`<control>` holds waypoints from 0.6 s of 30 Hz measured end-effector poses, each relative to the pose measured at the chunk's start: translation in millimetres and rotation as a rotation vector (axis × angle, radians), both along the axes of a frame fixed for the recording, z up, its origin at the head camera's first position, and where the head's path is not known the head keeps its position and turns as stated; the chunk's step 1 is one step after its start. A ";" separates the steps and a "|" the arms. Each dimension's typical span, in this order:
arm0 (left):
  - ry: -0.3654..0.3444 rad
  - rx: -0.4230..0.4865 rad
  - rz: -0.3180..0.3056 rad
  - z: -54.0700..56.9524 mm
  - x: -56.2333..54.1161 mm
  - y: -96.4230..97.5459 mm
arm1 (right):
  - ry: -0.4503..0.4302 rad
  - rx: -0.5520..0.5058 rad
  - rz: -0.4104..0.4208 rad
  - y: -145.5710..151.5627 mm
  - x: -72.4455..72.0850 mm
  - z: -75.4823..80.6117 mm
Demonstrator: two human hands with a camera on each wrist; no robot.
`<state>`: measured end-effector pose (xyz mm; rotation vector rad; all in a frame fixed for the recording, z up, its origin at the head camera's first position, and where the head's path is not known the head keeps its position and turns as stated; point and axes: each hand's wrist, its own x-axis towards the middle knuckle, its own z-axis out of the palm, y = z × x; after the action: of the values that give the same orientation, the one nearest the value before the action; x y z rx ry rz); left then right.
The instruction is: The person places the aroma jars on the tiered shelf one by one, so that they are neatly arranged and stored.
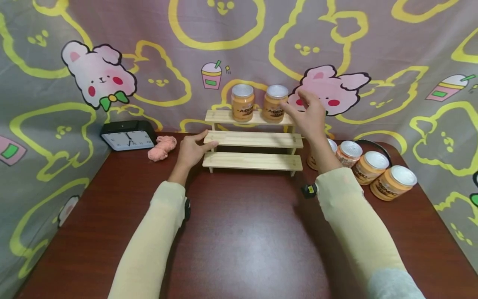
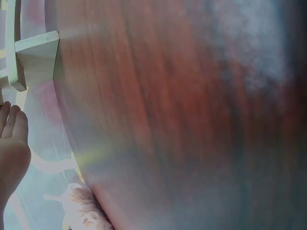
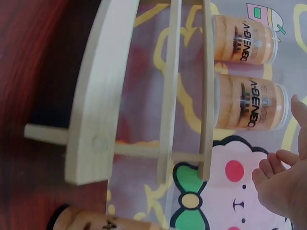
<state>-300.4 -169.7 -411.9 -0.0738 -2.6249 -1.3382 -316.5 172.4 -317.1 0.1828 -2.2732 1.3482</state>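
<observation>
A three-tier wooden display stand [image 1: 254, 161] stands against the back cloth. Two jars with orange contents and silvery lids sit upright on its top tier, a left jar [image 1: 242, 104] and a right jar [image 1: 275, 106]. My right hand [image 1: 311, 116] is beside the right jar, thumb and fingers spread. In the right wrist view a small gap shows between a fingertip and that jar's lid. My left hand [image 1: 191, 151] is at the left end of the middle tier, thumb toward its front, other fingers extended; whether it presses the wood is unclear.
Several more jars [image 1: 392, 182] stand in a slanting row at the right, one partly behind my right forearm. A black-framed clock [image 1: 128, 137] and a pink crumpled bundle [image 1: 162, 148] lie at the back left. A dark thin band [image 1: 377, 145] curves behind the jars.
</observation>
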 end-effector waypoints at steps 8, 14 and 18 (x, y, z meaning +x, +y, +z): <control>0.020 0.006 -0.001 -1.3 -2.0 0.6 | -0.003 0.022 0.025 16.9 14.8 -3.5; 0.006 0.008 0.002 -1.0 -1.6 0.9 | -0.044 -0.006 0.054 33.5 24.1 -8.9; -0.001 0.008 0.000 -2.0 -1.4 0.6 | -0.054 0.001 0.034 43.1 29.6 -14.7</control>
<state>-301.8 -169.0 -413.8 -0.0715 -2.6200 -1.3494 -286.9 215.6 -331.7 0.1881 -2.3248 1.3848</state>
